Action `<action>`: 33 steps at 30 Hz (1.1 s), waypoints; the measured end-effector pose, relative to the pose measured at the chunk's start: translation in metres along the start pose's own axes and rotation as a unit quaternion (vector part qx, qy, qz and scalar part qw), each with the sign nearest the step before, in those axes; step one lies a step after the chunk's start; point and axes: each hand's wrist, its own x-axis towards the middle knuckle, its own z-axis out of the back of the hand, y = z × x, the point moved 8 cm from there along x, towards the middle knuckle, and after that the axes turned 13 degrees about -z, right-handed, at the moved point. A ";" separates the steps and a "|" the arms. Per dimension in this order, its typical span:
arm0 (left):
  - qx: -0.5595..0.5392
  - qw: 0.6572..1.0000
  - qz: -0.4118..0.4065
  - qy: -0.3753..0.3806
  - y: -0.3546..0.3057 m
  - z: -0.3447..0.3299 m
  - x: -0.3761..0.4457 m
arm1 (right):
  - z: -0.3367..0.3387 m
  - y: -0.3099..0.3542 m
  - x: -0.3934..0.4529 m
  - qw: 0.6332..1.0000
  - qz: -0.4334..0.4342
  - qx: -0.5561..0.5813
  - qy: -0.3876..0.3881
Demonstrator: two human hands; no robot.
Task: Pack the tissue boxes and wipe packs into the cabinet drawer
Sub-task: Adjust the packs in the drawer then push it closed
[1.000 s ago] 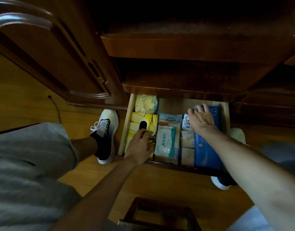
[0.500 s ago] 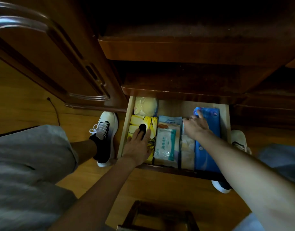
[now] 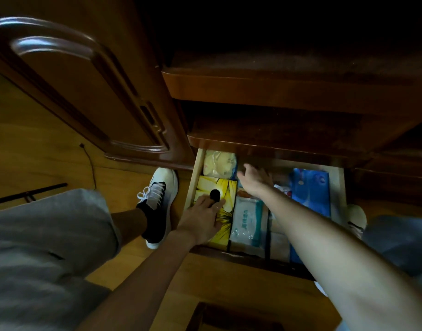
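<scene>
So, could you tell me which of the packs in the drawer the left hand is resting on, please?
The yellow tissue box at the drawer's left side. The left hand lies flat on it, beside its dark oval opening; the white wipe pack and blue pack lie further right.

hands (image 3: 202, 217) in packed drawer (image 3: 192, 185), yellow tissue box (image 3: 223, 187)

View: single head-worn wide-angle camera
Facing: forward and steeply down
Range: close above open drawer (image 3: 193, 185), arms reaching in
</scene>
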 end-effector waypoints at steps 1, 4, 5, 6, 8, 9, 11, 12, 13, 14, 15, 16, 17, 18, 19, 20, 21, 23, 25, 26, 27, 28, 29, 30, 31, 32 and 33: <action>0.001 1.000 0.000 -0.006 0.000 0.000 -0.002 | -0.007 0.010 0.006 0.999 -0.014 0.037 0.033; 0.009 1.000 -0.005 -0.021 0.000 -0.002 -0.005 | -0.024 0.031 0.020 0.977 -0.066 0.171 0.111; 0.009 1.000 -0.007 -0.025 0.000 -0.002 -0.006 | -0.026 0.035 0.024 0.968 -0.080 0.208 0.117; 0.008 0.999 -0.007 -0.031 0.000 -0.001 -0.005 | -0.028 0.041 0.027 0.961 -0.088 0.234 0.116; 0.003 0.999 -0.003 -0.050 0.002 0.002 -0.004 | -0.034 0.052 0.032 0.957 -0.081 0.253 0.117; 0.002 0.998 -0.001 -0.058 0.002 0.003 -0.004 | -0.037 0.057 0.033 0.961 -0.076 0.242 0.111; 0.007 0.997 -0.002 -0.073 0.003 0.005 -0.003 | -0.039 0.058 0.035 0.971 -0.073 0.212 0.081; 0.009 0.996 -0.003 -0.083 0.004 0.007 -0.002 | -0.039 0.057 0.035 0.974 -0.074 0.203 0.069; 0.008 0.995 -0.002 -0.097 0.005 0.010 -0.001 | -0.039 0.055 0.037 0.976 -0.074 0.193 0.063; -0.001 0.994 0.002 -0.112 0.006 0.013 0.000 | -0.039 0.052 0.038 0.978 -0.075 0.183 0.065; -0.017 0.992 0.010 -0.128 0.008 0.016 0.000 | -0.039 0.050 0.041 0.977 -0.079 0.184 0.073; -0.033 0.989 0.018 -0.144 0.010 0.019 0.001 | -0.041 0.047 0.042 0.972 -0.088 0.201 0.086; -0.045 0.986 0.025 -0.157 0.012 0.021 0.001 | -0.042 0.044 0.044 0.962 -0.098 0.232 0.100; -0.052 0.984 0.029 -0.169 0.014 0.022 0.002 | -0.042 0.041 0.044 0.949 -0.111 0.269 0.118; -0.060 0.982 0.031 -0.178 0.016 0.022 0.002 | -0.043 0.039 0.044 0.934 -0.122 0.305 0.140; -0.071 0.979 0.032 -0.187 0.017 0.022 0.002 | -0.043 0.038 0.043 0.916 -0.134 0.340 0.163; -0.085 0.976 0.035 -0.195 0.019 0.022 0.002 | -0.042 0.035 0.043 0.899 -0.145 0.375 0.175; -0.121 0.966 0.048 -0.221 0.022 0.024 0.000 | -0.033 0.026 0.044 0.864 -0.171 0.446 0.158; -0.152 0.952 0.063 -0.257 0.026 0.030 -0.002 | -0.019 0.007 0.041 0.841 -0.188 0.497 0.103; -0.161 0.945 0.073 -0.276 0.028 0.033 -0.003 | -0.012 -0.001 0.038 0.838 -0.186 0.506 0.077; -0.172 0.937 0.084 -0.291 0.033 0.036 -0.004 | -0.008 -0.010 0.036 0.836 -0.184 0.514 0.055; -0.188 0.929 0.093 -0.304 0.034 0.039 -0.003 | -0.001 -0.023 0.032 0.836 -0.187 0.515 0.035; -0.209 0.922 0.102 -0.310 0.033 0.041 -0.002 | 0.006 -0.038 0.027 0.835 -0.194 0.515 0.020; -0.231 0.915 0.110 -0.312 0.032 0.042 -0.001 | 0.011 -0.051 0.021 0.832 -0.201 0.516 0.023; -0.252 0.909 0.115 -0.312 0.028 0.044 0.002 | 0.014 -0.063 0.017 0.824 -0.206 0.526 0.042; -0.274 0.900 0.121 -0.315 0.024 0.047 0.005 | 0.015 -0.073 0.011 0.813 -0.205 0.539 0.077; -0.305 0.887 0.130 -0.320 0.019 0.050 0.008 | 0.016 -0.081 0.003 0.806 -0.202 0.545 0.116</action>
